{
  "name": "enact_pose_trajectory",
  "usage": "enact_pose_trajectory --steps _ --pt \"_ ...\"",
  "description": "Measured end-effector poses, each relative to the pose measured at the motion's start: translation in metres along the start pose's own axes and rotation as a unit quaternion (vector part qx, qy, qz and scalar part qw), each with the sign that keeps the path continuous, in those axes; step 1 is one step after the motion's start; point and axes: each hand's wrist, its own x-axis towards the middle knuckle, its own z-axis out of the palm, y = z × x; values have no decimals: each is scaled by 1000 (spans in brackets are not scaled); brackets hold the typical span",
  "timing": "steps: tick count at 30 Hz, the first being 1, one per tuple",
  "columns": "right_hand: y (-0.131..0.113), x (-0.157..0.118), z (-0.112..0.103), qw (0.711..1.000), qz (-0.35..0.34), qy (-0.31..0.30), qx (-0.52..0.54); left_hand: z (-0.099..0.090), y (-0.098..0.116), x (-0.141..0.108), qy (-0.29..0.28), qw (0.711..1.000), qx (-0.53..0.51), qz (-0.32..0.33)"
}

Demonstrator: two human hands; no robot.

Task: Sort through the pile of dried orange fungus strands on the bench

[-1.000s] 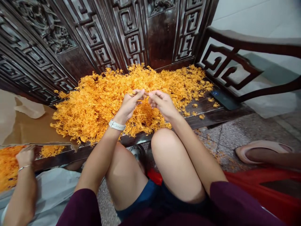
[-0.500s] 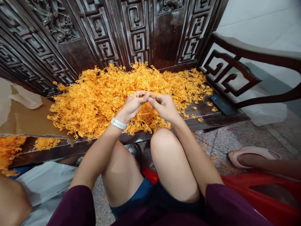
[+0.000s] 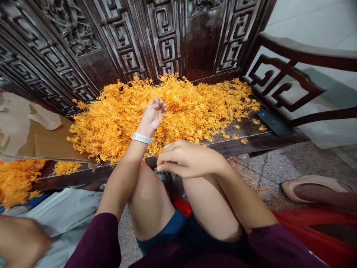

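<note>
A big heap of small orange, spidery flower-like pieces with thin stems point(image 3: 119, 123) covers the bench seat. Over the middle of it, my left hand point(image 3: 153, 115), with a pale watch band at the wrist, has its fingers curled inward. Whatever they may hold cannot be told apart from the orange behind. My right hand point(image 3: 186, 158) is nearer to me, above my knee and apart from the left. Its thumb and fingers are pinched together, and a tiny orange bit point(image 3: 159, 167) shows at their tips.
Carved dark wood forms the bench back point(image 3: 200, 48) and armrest point(image 3: 304, 74). A phone point(image 3: 275, 122) lies at the seat's right end. Cardboard point(image 3: 52, 137) leans at left, near more orange pieces point(image 3: 16, 182). Another person's foot in a sandal point(image 3: 306, 188) and a red stool point(image 3: 306, 227) are at right.
My hands were together over the heap. Now they are apart: the right has come back toward me above the knee, while the left has stayed over the heap with its fingers turned upward.
</note>
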Motion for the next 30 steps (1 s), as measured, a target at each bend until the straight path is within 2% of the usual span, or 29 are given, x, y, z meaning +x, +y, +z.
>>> enact_pose_trajectory --steps 2,4,5,6,7,8,9,11,12,13,15,17,19,20,22,24,26,28,30 --pt "-3 1 2 996 -20 -55 68 -9 8 5 -37 999 38 7" --pt "7 -2 -2 989 -6 -65 135 -17 12 6 -58 996 69 9" --pt "16 -4 -5 984 13 -39 174 -20 12 5 -62 995 80 12" --pt "24 -6 -9 975 35 22 217 -22 11 3 -64 994 90 17" --pt "33 -7 -13 956 51 109 267 -24 10 2 -69 992 101 21" --pt "40 -8 -17 922 58 209 321 -25 9 1 -77 990 114 24" --pt "47 -8 -21 875 56 305 373 -25 8 1 -86 988 125 25" --pt "58 -9 -26 776 38 438 453 -25 8 1 -99 985 138 22" --pt "63 -10 -28 738 36 471 481 -24 8 0 -103 985 139 17" --pt "68 -11 -29 714 42 489 499 -22 7 0 -110 984 139 10" --pt "75 -12 -30 695 67 505 507 -18 6 -2 -127 982 143 2" --pt "78 -12 -29 699 92 513 490 -13 3 -5 -147 976 161 6" --pt "75 -10 -25 719 110 516 452 -9 0 -7 -157 970 186 21" --pt "72 -9 -23 739 118 506 429 -8 -2 -7 -159 967 198 28" --pt "64 -8 -19 801 128 453 370 -8 -5 -8 -163 963 213 37" --pt "56 -8 -15 879 119 351 300 -9 -7 -6 -167 961 218 38" --pt "50 -11 -14 942 101 205 247 -11 -8 -5 -161 961 221 36" --pt "47 -13 -15 971 69 55 223 -12 -8 -5 -152 962 226 31" --pt "45 -15 -16 976 36 -26 213 -12 -9 -5 -150 961 230 24"
